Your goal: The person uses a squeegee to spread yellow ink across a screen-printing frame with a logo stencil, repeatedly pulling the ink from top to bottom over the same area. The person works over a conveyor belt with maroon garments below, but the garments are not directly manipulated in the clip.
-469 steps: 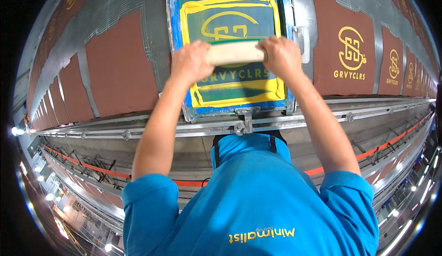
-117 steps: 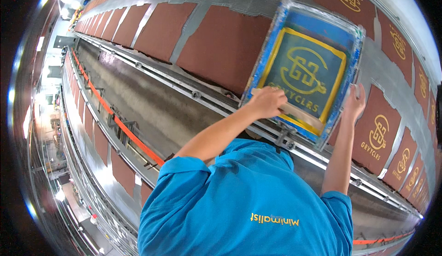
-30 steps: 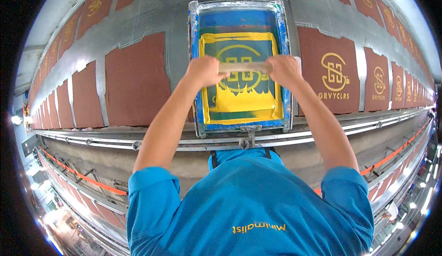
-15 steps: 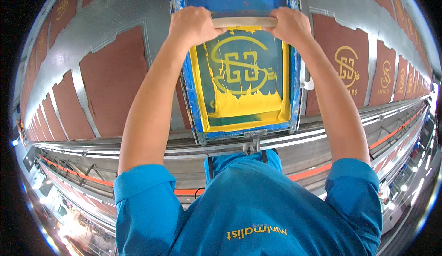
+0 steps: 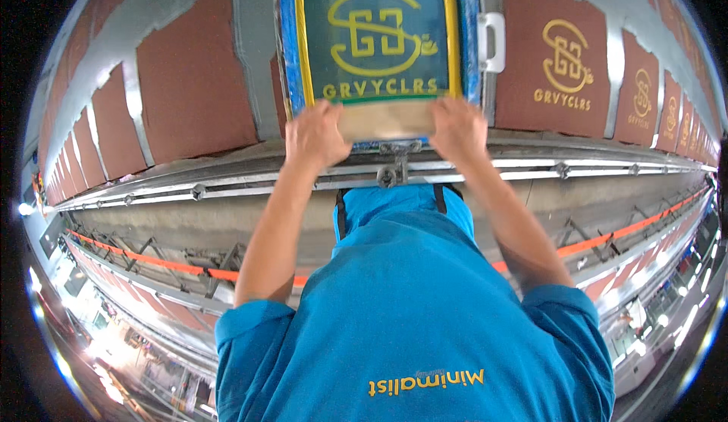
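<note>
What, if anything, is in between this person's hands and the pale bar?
Nothing visible. The left hand grips the left end of the pale bar directly, the right hand its right end. The bar sits at the near end of the blue-edged screen.

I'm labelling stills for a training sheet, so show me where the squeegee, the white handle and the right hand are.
Squeegee [image 5: 387,121]: head view, middle of its pale bar.
White handle [image 5: 498,43]: head view, its outer side.
Right hand [image 5: 459,128]: head view, back of the hand.
</note>
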The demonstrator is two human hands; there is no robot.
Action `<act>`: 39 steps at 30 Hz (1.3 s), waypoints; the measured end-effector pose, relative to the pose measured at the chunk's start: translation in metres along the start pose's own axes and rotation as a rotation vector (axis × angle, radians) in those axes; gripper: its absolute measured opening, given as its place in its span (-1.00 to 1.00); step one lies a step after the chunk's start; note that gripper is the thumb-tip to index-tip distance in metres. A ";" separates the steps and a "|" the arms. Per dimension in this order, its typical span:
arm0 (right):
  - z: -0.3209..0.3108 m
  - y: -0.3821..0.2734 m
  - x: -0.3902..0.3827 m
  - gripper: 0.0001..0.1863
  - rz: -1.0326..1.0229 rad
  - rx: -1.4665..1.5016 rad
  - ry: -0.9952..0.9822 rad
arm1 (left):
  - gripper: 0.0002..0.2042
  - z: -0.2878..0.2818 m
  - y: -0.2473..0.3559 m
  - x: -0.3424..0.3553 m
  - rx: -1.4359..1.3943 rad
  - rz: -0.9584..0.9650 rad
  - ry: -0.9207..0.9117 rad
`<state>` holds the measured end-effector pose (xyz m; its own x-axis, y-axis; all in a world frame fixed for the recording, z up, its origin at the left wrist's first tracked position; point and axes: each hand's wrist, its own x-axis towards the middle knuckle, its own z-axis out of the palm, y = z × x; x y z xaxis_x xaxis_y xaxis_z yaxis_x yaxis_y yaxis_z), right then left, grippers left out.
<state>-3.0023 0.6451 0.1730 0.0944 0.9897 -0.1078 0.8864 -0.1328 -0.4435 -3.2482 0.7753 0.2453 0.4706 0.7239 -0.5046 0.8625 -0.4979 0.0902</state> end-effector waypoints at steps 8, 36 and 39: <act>-0.041 0.041 0.018 -0.45 -0.094 0.327 0.275 | -0.53 -0.004 0.006 -0.033 0.053 0.106 0.061; 0.090 -0.223 0.210 -0.57 0.575 1.146 0.528 | -0.38 -0.089 -0.324 -0.032 0.021 0.269 -0.070; 0.103 -0.225 0.216 -0.54 0.593 1.016 0.545 | -0.35 -0.091 -0.336 -0.021 -0.012 0.284 -0.167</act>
<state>-3.2275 0.8833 0.1581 0.7357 0.6288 -0.2516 -0.0703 -0.2987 -0.9518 -3.5310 0.9708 0.3036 0.6565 0.4677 -0.5918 0.7036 -0.6624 0.2570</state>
